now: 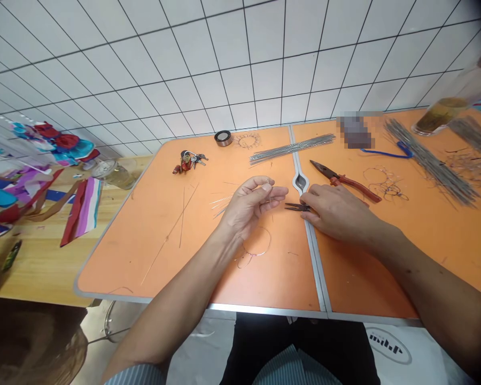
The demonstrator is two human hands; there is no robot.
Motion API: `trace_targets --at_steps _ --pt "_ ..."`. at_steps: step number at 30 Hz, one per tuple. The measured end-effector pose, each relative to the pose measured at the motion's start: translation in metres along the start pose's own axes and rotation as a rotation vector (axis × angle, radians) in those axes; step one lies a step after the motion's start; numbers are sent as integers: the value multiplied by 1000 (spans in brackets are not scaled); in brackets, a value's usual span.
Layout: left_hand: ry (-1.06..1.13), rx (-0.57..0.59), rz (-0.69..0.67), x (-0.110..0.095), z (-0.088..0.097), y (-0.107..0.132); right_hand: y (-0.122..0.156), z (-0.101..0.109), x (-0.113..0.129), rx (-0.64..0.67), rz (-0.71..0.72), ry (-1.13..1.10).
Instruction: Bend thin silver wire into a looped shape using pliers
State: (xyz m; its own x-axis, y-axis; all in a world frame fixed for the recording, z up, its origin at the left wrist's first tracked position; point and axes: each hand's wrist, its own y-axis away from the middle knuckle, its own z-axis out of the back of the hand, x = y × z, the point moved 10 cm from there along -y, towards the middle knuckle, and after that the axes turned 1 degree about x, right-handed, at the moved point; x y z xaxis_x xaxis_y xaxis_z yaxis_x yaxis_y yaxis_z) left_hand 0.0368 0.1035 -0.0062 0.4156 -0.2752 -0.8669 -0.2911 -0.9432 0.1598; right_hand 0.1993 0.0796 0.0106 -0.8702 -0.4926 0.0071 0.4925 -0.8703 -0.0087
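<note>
My left hand (251, 202) is raised a little over the orange table, its thumb and index finger pinching a thin piece of wire (268, 182). Close to its right, my right hand (334, 211) is closed around small black-jawed pliers (295, 207); their handles are hidden under the palm. The jaws point left, towards my left hand, and look slightly parted. Below my left wrist lies a thin wire ring (270, 243) with smaller loops. Past my right hand rest larger pliers (340, 180) with red handles. Several short wires (219, 203) lie partly behind my left hand.
A bundle of straight wires (292, 149) crosses the table's centre seam; a bigger bundle (433, 163) lies right. At the back are black tape (223, 138) and keys (192, 159). A glass of yellowish liquid (441, 115) stands back right. Colourful ribbons (80, 211) cover the left wooden table.
</note>
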Motion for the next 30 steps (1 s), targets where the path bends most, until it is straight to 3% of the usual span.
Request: trace_targets --at_steps 5,8,12,17,19,25,30 --pt "20 -18 -12 1 1 -1 1 22 -1 -226 -102 -398" --pt "-6 -26 -45 1 1 0 0 21 5 -249 -135 -598" --pt "-160 -72 -109 -5 2 4 2 19 5 -212 -156 -299" --pt "-300 -138 -237 -21 1 12 7 -1 -15 70 -206 -104" --pt "-334 -161 -277 -26 1 14 7 -4 -17 113 -197 -73" --pt "-360 -181 -310 -29 1 16 -2 -3 4 21 -68 144" --pt "-320 -167 -267 -23 4 13 -4 0 5 -5 -177 144"
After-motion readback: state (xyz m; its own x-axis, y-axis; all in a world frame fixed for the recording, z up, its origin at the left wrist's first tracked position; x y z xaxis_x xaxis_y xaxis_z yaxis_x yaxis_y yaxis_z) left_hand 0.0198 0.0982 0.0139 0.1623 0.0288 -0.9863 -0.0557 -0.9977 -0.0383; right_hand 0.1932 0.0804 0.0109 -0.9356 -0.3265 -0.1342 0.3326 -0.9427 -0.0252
